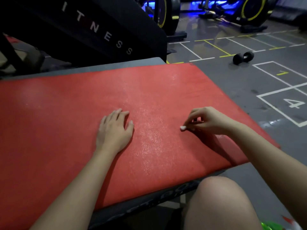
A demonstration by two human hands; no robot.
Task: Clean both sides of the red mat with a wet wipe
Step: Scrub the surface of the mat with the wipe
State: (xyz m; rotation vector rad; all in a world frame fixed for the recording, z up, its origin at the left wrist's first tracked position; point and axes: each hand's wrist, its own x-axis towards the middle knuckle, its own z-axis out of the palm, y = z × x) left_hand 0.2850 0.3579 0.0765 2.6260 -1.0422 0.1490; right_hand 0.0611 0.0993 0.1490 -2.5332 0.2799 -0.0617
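Knee [221, 205] cut off; right hand [209, 120] pinches wipe [183, 128], mostly hidden.

Red mat [83, 113], white wipe [183, 128], blk dumbbell [243, 57].

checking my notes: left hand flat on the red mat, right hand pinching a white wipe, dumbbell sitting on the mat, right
Not quite. The head view shows the dumbbell on the grey floor beyond the red mat, not on it. The rest holds: left hand flat on the mat, right hand pinching the white wipe.
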